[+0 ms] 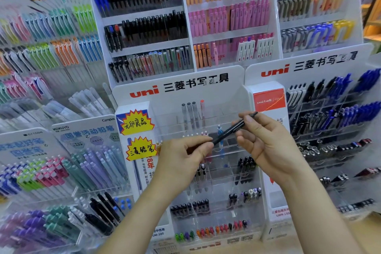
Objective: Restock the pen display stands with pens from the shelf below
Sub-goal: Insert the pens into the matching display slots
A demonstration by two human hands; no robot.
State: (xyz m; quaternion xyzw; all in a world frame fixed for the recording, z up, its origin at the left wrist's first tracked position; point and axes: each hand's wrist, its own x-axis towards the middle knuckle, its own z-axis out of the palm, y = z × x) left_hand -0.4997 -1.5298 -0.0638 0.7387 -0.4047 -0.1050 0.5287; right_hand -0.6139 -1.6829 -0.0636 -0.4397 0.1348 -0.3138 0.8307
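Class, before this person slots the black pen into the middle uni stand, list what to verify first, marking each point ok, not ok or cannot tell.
1. Black pen pinched by both left hand and right hand: ok.
2. Pen's tip and cap intact: cannot tell, blurred.
3. Middle uni stand has free slots: ok.
4. Pen matches the black pens already in that stand: cannot tell.
5. Nothing between pen and stand: ok.

Slim black plastic pen (226,132): held clear of the stand, slanted, lower end toward 8 o'clock, upper toward 2 o'clock. Behind it: white-and-clear acrylic display stand (233,90), upright, tiers part-filled.
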